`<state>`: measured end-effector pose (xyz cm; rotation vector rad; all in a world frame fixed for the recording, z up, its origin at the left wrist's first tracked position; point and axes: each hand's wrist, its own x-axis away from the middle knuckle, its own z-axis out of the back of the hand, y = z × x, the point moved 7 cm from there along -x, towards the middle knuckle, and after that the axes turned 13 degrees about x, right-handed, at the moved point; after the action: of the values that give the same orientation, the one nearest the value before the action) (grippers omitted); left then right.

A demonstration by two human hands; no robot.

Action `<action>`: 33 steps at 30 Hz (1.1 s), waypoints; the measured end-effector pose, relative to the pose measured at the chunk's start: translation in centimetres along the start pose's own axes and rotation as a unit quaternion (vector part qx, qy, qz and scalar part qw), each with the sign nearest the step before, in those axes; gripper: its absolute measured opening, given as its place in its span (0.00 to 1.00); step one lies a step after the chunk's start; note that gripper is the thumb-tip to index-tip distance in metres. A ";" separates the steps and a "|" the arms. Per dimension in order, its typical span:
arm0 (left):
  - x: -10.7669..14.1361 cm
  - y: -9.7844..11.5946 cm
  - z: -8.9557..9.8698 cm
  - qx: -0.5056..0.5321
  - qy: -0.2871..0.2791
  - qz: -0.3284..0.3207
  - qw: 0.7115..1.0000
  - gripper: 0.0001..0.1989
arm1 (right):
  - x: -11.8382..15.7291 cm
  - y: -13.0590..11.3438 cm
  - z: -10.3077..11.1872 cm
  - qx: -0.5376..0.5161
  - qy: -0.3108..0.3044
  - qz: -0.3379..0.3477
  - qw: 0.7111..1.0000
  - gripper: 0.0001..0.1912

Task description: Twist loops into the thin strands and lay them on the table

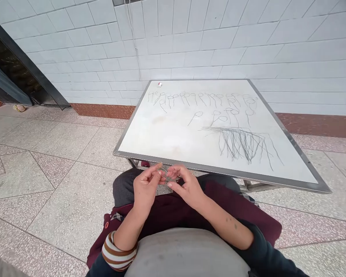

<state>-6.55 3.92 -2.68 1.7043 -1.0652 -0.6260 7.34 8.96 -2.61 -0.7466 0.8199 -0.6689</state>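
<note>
Above my lap, just short of the table's front edge, both hands meet around a thin looped wire (167, 178). My left hand (146, 185) pinches it between thumb and fingers. My right hand (187, 185) is curled at its other side, thumb and fingertips close together on the strand. The wire's exact shape is partly hidden by my fingers. On the white tabletop (155, 134) lie rows of thin wires bent into loops with tails (198, 114). Nearer the right side spreads a heap of loose, dark wire strands (242, 144).
A small white and red object (160, 84) sits at the table's far left corner. The table's grey metal rim (219, 169) is just beyond my hands. Behind it stands a tiled wall (175, 46), with a hanging cable (136, 46). A dark doorway (14, 73) is at left.
</note>
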 end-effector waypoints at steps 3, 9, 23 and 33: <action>0.4 0.0 -0.8 -0.020 -0.020 -0.003 1.000 0.15 | 0.1 0.0 -0.2 -0.012 0.015 -0.031 0.999 0.09; 0.7 -0.8 -1.1 0.026 -0.050 0.019 0.998 0.17 | 0.2 1.3 -0.1 -0.118 0.015 -0.097 0.988 0.09; 1.5 -1.0 -1.8 0.161 -0.084 0.016 0.983 0.18 | 0.5 1.5 -0.1 -0.180 0.016 -0.097 0.979 0.08; 2.2 -0.3 -2.6 0.127 -0.141 0.064 0.980 0.18 | 0.5 1.3 1.1 -0.132 0.011 -0.064 0.989 0.09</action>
<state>-3.33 3.24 -1.85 1.7787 -1.4982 -0.6864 8.78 9.64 -3.38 -1.0393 0.8965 -0.6913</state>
